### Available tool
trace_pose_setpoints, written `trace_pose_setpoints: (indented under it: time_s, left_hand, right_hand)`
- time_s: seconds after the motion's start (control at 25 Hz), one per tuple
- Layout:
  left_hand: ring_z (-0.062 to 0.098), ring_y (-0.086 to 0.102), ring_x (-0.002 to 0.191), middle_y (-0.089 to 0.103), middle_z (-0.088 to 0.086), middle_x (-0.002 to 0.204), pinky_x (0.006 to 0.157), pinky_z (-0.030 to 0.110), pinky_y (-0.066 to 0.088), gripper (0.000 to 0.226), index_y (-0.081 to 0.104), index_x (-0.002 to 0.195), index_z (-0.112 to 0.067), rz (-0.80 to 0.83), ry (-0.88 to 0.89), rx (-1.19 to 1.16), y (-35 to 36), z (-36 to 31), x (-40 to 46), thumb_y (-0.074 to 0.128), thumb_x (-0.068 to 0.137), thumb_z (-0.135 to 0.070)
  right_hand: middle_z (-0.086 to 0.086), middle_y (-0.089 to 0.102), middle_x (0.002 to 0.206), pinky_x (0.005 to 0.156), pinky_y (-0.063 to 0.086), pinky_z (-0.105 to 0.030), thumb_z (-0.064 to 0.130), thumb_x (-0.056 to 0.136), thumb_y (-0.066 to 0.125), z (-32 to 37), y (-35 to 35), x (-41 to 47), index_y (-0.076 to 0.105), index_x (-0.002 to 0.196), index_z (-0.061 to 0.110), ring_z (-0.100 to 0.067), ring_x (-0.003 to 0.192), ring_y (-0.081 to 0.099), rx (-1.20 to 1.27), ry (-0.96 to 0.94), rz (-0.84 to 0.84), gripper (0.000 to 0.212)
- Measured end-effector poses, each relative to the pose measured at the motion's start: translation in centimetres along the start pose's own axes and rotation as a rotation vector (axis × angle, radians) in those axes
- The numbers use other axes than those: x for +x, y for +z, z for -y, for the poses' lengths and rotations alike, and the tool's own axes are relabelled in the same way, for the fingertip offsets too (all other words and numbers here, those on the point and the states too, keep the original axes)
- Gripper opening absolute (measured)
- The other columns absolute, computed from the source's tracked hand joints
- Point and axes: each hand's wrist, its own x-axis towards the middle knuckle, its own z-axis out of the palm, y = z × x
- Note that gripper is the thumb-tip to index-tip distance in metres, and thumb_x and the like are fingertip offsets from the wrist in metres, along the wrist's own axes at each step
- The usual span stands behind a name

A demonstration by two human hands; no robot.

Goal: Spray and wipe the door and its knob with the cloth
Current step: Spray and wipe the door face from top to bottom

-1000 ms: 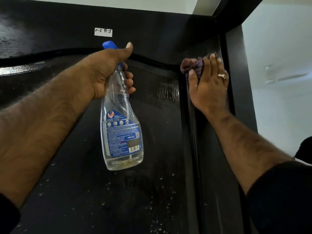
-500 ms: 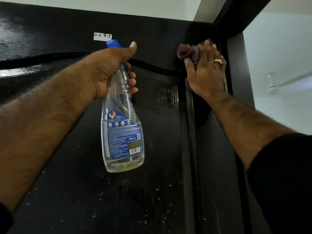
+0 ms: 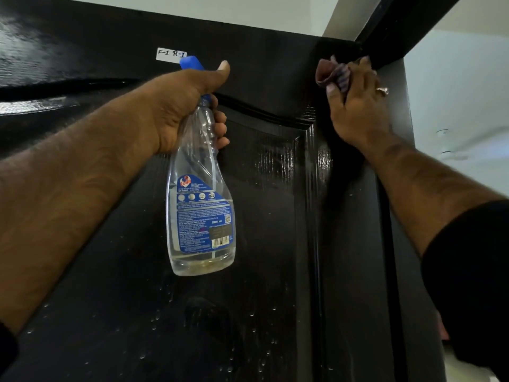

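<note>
Up near the top corner of the door, the right hand presses a crumpled purple cloth against the dark wood, just under the door frame. Its fingers lie over the cloth and its thumb runs along the near side, so the cloth is pinned between palm and door; a ring shows on one finger. The left hand grips a spray bottle by the neck, fingers curled round it below the blue trigger head and thumb stretched upward, with the bottle hanging clear in front of the panel. A small white label sits on the door above that hand.

The cloth looks soft and limp, so it probably needs a flat, spread palm behind it to keep full contact, and bunching it lets it get into the grooves of the raised moulding. The bottle is clear plastic with only a little liquid at the bottom, so it should be light; the narrow neck is the natural place to hold it. Droplets dot the lower panel, so the glossy surface is likely slippery and that part looks not yet wiped. The knob is not in view, so it likely remains to be done.
</note>
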Motion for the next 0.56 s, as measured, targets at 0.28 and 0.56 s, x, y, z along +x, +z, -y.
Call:
trace_pose_setpoints:
  time_s: [0.28, 0.56]
  left_hand:
    - [0.009, 0.069, 0.057, 0.067, -0.002, 0.078, 0.057, 0.033, 0.062, 0.044, 0.060, 0.094, -0.021, 0.009, 0.017, 0.002, 1.8, 1.8, -0.8, 0.072, 0.088, -0.063]
    - [0.011, 0.068, 0.056, 0.068, -0.001, 0.070, 0.057, 0.035, 0.063, 0.045, 0.059, 0.091, -0.020, 0.104, -0.056, -0.065, 4.3, 3.0, -2.2, 0.073, 0.088, -0.063]
  right_hand:
    - [-0.008, 0.016, 0.180, 0.133, 0.014, -0.057, 0.061, 0.108, 0.038, -1.8, 0.8, -14.5, 0.025, 0.171, 0.017, -0.032, 0.167, 0.007, -0.080, -0.209, 0.008, 0.078]
    - [-0.007, 0.021, 0.179, 0.132, 0.017, -0.059, 0.052, 0.109, 0.052, -4.4, -1.2, -17.7, 0.034, 0.168, 0.015, -0.029, 0.167, 0.011, -0.101, -0.478, 0.127, 0.073]
